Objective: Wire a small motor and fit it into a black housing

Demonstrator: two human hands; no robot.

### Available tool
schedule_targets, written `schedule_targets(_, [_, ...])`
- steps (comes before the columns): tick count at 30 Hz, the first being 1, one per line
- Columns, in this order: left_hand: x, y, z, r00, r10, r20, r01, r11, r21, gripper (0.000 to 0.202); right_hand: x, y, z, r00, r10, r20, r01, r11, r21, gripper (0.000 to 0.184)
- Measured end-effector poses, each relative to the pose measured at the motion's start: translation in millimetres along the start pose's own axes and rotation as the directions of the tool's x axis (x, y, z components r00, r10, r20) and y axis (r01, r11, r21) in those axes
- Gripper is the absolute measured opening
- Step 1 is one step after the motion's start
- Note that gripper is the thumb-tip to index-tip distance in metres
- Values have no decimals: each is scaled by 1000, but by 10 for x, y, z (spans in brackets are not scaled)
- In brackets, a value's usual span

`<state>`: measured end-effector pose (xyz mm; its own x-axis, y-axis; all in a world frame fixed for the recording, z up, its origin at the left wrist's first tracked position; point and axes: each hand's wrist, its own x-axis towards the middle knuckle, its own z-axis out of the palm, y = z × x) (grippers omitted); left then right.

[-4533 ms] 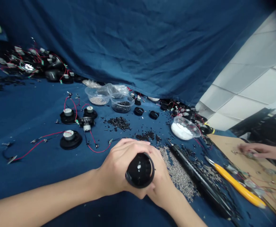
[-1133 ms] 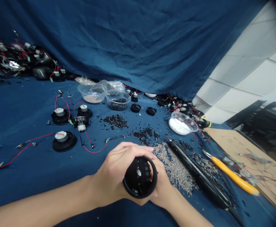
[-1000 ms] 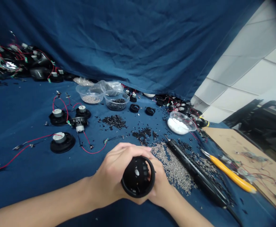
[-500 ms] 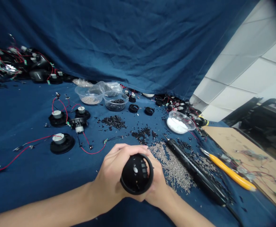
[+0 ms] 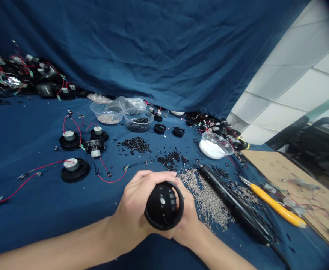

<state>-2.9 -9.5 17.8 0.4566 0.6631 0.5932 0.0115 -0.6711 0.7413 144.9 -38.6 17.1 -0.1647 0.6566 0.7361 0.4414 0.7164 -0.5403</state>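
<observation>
Black housing [image 5: 160,214] turned slightly, fingers [image 5: 153,179] around it, screws [image 5: 211,204] near

Blue cloth [image 5: 153,48] hanging behind; white panelled wall [image 5: 291,86] at right; blue-covered tabletop [image 5: 32,127] below.

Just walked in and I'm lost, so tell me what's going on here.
A person's left hand and right hand are wrapped around a round black part, its open end facing the camera. A corded black tool lies beside small silvery pieces to the right; wired black discs lie to the left.
</observation>
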Motion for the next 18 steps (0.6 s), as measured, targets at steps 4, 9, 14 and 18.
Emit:
schedule_targets(4, [19, 17, -12, 1000, 24, -2, -24, 1000, 12, 60, 14, -6, 14, 1000, -5, -3, 5, 1000, -10, 8])
schedule_targets(9, [0, 8, 9, 1000, 0, -15, 0, 1000, 7, 48, -4, -1, 16, 1000, -10, 3, 10, 1000, -11, 10])
schedule_targets(14, [-18, -6, 17, 999, -18, -28, 18, 1000, 24, 54, -20, 6, 10, 1000, -21, 7, 21, 999, -39, 10])
schedule_targets(18, [31, 46, 2, 1000, 0, -17, 1, 998, 62, 43, -4, -4, 12, 1000, -19, -4, 19, 998, -60, 12])
